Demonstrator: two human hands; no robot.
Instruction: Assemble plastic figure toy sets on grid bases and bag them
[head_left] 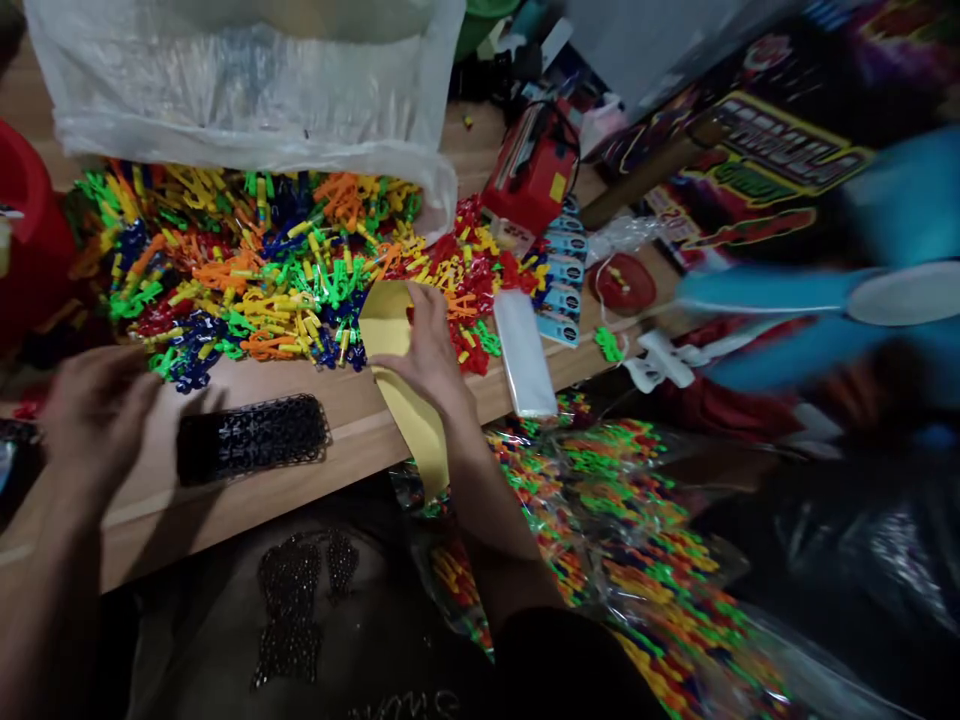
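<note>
My right hand (431, 350) grips a curved yellow strip of card or paper (412, 420), thumb on one face. The strip bends up against the pile and hangs over the table edge. A large heap of small plastic pieces (255, 270) in green, yellow, orange, red and dark blue lies before my hands. My left hand (97, 420), blurred, hovers near the heap's left edge with thumb and fingers apart; nothing shows in it. Between my hands lies a flat, dark phone-shaped object (255, 440) with a patterned edge.
A white sack (255, 90) lies open behind the heap. A red container (30, 220) stands left. Right are a red box (532, 170), a stack of clear bags (523, 355), a red dish (622, 283) and a blue fan (787, 290). Filled clear bags (637, 540) sit below the table.
</note>
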